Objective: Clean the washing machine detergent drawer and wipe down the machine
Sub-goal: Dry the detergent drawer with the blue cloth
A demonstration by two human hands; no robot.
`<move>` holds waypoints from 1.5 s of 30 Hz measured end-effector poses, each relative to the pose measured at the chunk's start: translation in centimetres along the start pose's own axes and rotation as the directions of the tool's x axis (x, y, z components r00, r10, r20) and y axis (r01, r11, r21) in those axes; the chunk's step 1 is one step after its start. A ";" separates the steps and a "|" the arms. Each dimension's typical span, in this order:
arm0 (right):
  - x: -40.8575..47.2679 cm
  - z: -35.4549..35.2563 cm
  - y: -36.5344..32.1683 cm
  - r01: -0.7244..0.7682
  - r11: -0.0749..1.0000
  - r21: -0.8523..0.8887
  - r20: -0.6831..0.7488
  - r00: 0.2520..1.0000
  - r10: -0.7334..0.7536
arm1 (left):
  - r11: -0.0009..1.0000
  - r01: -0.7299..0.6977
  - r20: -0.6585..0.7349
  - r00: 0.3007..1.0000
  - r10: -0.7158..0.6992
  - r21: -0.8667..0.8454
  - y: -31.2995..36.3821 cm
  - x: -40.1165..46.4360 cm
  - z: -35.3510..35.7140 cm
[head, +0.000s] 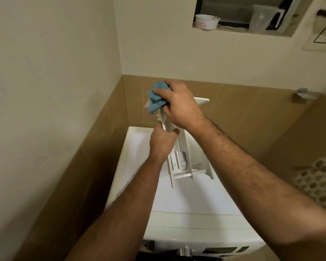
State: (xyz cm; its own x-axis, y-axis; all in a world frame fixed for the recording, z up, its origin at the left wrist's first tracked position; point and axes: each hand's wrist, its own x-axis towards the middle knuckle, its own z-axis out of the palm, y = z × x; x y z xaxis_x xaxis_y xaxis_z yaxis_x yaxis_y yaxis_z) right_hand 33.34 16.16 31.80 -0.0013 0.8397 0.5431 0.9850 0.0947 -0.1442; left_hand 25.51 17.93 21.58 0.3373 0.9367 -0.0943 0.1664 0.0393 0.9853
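Note:
The white detergent drawer is out of the machine and held up over the white washing machine top, its front panel pointing away from me. My left hand grips the drawer's left side wall near the middle. My right hand holds a crumpled blue cloth and presses it against the far end of the drawer, near the front panel. The drawer's inner compartments face me at its near end.
Beige walls with a brown tiled band close in on the left and behind the machine. A wall niche above holds a white tub and a plastic container. A perforated basket stands at the right. The machine's control panel lies below.

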 end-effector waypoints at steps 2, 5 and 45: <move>0.3 0.5 0.7 -0.027 1.000 -0.002 0.007 1.000 0.027 | 1.000 -0.004 -0.008 1.000 0.004 0.013 0.2 0.1 0.0; 0.5 0.4 2.4 -0.030 1.000 0.004 -0.001 1.000 0.030 | 0.999 -0.019 -0.018 1.000 0.020 0.038 -0.1 -0.1 0.5; -1.1 3.3 3.3 -0.139 0.987 0.080 -0.032 0.989 0.142 | 0.999 0.039 0.038 0.998 -0.040 0.036 -3.0 1.5 -2.6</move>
State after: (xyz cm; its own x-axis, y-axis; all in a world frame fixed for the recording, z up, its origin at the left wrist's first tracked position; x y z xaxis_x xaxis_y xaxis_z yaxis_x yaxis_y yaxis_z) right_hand 35.99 17.30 28.05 0.1438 0.8274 0.5429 0.9587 0.0196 -0.2839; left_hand 23.14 20.15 18.88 0.3650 0.9205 -0.1393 0.2130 0.0631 0.9750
